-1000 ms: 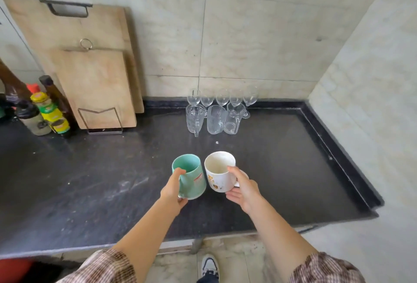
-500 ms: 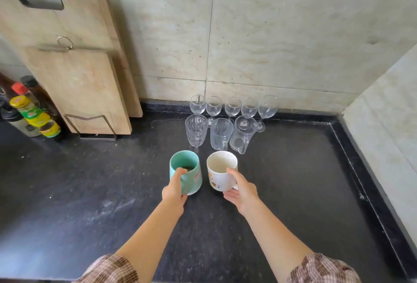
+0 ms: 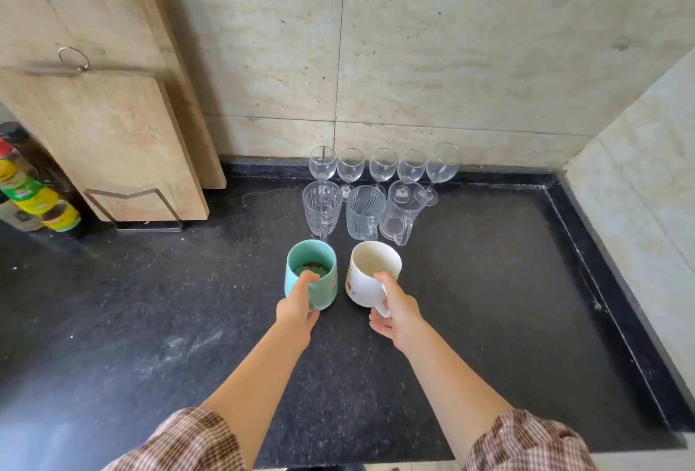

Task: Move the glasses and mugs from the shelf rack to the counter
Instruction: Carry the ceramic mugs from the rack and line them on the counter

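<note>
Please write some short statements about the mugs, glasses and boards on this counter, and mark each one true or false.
1. The left hand grips the teal mug. True.
2. The white mug lies on its side. False: it is mouth up, held by the right hand.
3. Five stemmed glasses stand in a row near the wall. True.
4. Four glass mugs stand in front of them. False: there are three.
5. The cutting boards lie flat on the counter. False: they lean against the wall.
</note>
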The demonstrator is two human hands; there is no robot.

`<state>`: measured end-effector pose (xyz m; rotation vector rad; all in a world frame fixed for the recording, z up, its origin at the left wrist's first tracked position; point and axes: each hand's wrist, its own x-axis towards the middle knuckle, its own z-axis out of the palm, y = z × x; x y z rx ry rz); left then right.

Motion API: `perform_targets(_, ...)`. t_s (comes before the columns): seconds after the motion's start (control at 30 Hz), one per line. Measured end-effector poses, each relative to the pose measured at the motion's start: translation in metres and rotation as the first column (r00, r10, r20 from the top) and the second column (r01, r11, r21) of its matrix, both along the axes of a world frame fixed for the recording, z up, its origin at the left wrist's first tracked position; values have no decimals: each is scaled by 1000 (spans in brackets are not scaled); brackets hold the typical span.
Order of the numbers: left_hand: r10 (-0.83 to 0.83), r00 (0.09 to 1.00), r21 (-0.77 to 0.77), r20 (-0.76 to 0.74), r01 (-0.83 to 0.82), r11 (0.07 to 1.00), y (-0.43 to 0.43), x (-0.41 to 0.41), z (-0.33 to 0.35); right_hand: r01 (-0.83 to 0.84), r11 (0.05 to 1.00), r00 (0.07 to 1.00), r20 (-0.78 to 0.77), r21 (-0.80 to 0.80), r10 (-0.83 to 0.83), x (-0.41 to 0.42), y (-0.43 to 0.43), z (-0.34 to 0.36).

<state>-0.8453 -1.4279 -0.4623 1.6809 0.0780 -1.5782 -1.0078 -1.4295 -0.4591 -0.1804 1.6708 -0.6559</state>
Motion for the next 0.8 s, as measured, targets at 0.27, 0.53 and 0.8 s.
perform_targets(0.27, -245, 968, 51, 59, 242, 969, -9, 0, 1, -323, 946, 930, -175, 37, 324, 5, -1, -5)
perform_targets(0.53, -564, 793, 166, 229, 539, 826, 1, -4, -4, -399, 916, 910, -139, -40, 391, 4, 7, -5)
perform_targets(0.8, -495, 821, 151, 285, 471, 869, 1, -4, -1, -375, 924, 919, -164, -76, 359, 5, 8, -7)
